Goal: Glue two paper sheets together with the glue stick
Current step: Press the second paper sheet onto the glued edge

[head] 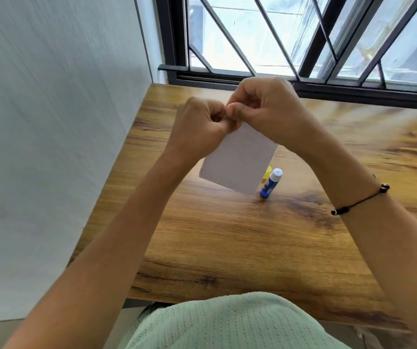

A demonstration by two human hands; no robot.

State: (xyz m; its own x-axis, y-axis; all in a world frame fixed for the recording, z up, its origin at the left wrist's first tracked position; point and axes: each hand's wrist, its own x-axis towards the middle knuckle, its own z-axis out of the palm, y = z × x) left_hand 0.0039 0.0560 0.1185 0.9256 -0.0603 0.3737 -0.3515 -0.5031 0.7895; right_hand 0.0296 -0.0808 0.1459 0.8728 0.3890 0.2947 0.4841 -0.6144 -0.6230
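Observation:
Both hands hold a white paper sheet [237, 159] up above the wooden table [227, 235]. My left hand [202, 122] and my right hand [265, 107] pinch its top edge close together, fingers curled. Whether this is one sheet or two lying together I cannot tell. The sheet hangs down tilted, its lower corner near the glue stick [271, 183]. This blue glue stick stands upright on the table with its white tip uncovered. A yellow cap [267, 173] lies just behind it, partly hidden by the paper.
A white wall [51, 122] runs along the table's left edge. A barred window [303, 39] stands behind the far edge. A black bracelet [361, 200] is on my right wrist.

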